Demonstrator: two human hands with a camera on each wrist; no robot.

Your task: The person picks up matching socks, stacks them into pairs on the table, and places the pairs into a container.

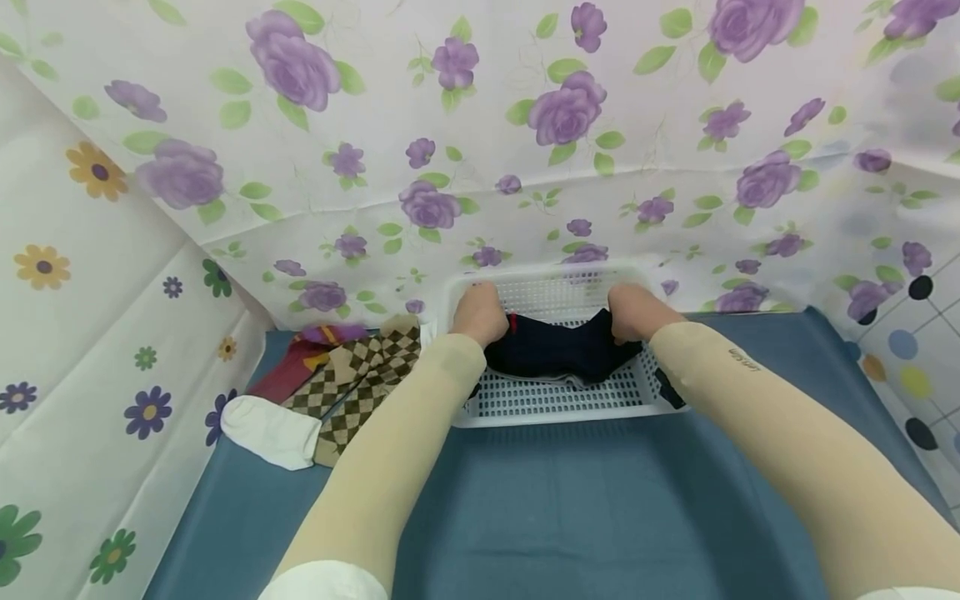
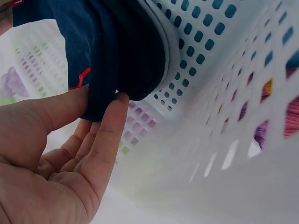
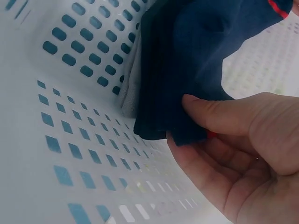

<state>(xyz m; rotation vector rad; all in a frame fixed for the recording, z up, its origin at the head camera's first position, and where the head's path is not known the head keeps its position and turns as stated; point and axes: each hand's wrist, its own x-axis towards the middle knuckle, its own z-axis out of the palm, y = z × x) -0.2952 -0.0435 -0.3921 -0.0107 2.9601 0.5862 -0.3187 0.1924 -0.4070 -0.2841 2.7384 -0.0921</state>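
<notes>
A dark navy sock [image 1: 551, 348] with a red mark is stretched sideways inside a white plastic basket [image 1: 558, 414]. The left hand [image 1: 480, 314] pinches its left end; in the left wrist view the thumb and fingers of that hand [image 2: 70, 149] hold the folded navy edge [image 2: 100, 60]. At the other end the right hand [image 1: 639, 312] pinches the fabric, and in the right wrist view the thumb and forefinger of this hand [image 3: 247, 149] grip a corner of the navy cloth [image 3: 187, 70]. Dark and light grey layers lie beside the navy cloth.
Left of the basket lie a white sock [image 1: 272, 432], brown checkered socks [image 1: 363, 387] and a maroon sock [image 1: 285, 371] on the blue surface [image 1: 555, 517]. A dark item [image 1: 669, 389] shows at the basket's right side. A flowered sheet [image 1: 450, 125] hangs behind.
</notes>
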